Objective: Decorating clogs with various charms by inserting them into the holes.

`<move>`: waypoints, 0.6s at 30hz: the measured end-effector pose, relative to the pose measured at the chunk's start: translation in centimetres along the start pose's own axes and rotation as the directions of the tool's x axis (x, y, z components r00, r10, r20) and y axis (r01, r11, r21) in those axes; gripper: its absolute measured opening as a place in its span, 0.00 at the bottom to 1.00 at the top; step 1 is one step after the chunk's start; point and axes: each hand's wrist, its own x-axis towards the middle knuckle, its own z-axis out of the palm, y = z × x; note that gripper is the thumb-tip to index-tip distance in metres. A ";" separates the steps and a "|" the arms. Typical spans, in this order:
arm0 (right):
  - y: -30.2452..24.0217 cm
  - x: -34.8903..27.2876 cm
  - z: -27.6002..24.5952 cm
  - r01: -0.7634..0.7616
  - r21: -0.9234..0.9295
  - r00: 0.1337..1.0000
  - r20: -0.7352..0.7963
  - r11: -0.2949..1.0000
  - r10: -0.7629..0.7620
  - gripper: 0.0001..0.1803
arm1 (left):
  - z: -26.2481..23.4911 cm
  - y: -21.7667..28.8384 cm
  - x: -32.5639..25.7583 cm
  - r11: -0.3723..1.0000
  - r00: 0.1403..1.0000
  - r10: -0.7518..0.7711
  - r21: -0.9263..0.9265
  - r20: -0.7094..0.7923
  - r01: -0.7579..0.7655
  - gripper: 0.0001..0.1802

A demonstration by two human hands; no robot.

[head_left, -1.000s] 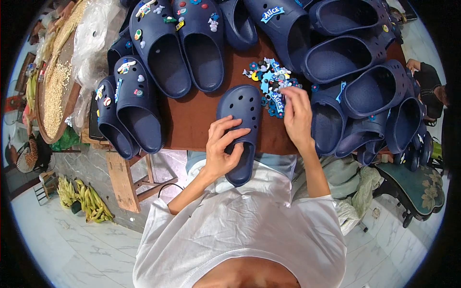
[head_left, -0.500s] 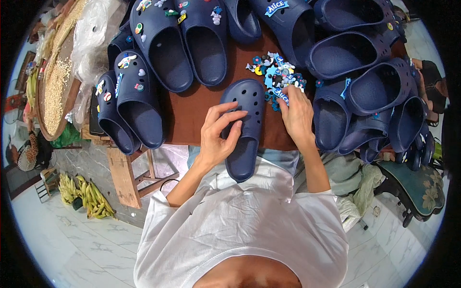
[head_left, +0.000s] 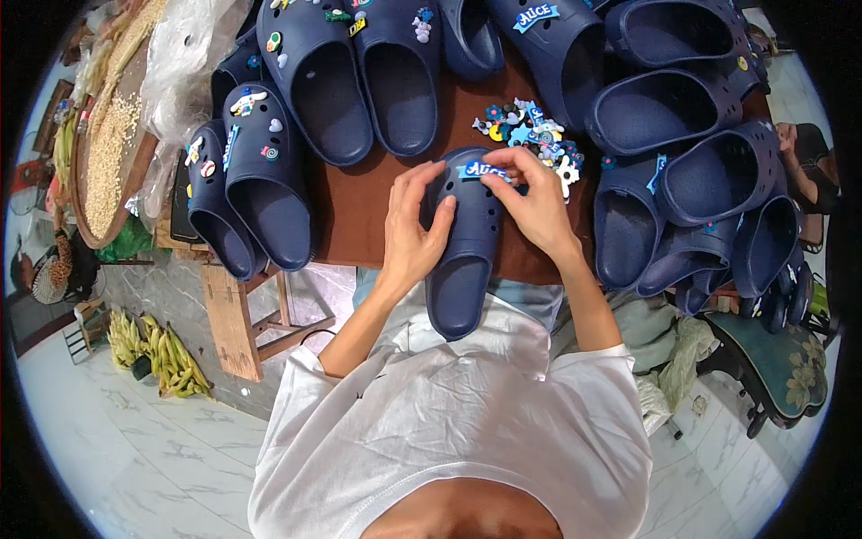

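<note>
Clog [head_left: 465, 229] overhangs table [head_left: 359, 225] edge, open room left of left grip [head_left: 413, 235]

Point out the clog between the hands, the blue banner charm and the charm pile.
Navy clog [head_left: 464, 235], head view: upper, just above the foot opening.
Blue banner charm [head_left: 476, 170], head view: front face.
Charm pile [head_left: 544, 136], head view: charms near its middle.

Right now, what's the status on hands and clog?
Left hand at left edge of navy clog. Right hand pinching blue banner charm over its toe. Charm pile close beyond right hand.
</note>
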 end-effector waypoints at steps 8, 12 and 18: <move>0.1 1.3 1.1 0.059 -0.191 0.997 0.059 0.980 -0.049 0.11 | 1.3 -2.2 2.5 0.998 0.998 0.041 0.039 0.057 -0.043 0.20; 0.1 1.2 1.3 0.037 -0.174 0.998 0.048 0.984 -0.029 0.11 | 1.5 -1.8 3.3 0.996 0.993 -0.076 -0.040 0.086 0.079 0.17; 0.0 0.3 0.7 0.027 -0.133 0.999 0.029 0.991 -0.023 0.15 | 1.8 -1.4 3.4 0.996 0.994 -0.094 0.012 0.057 0.093 0.17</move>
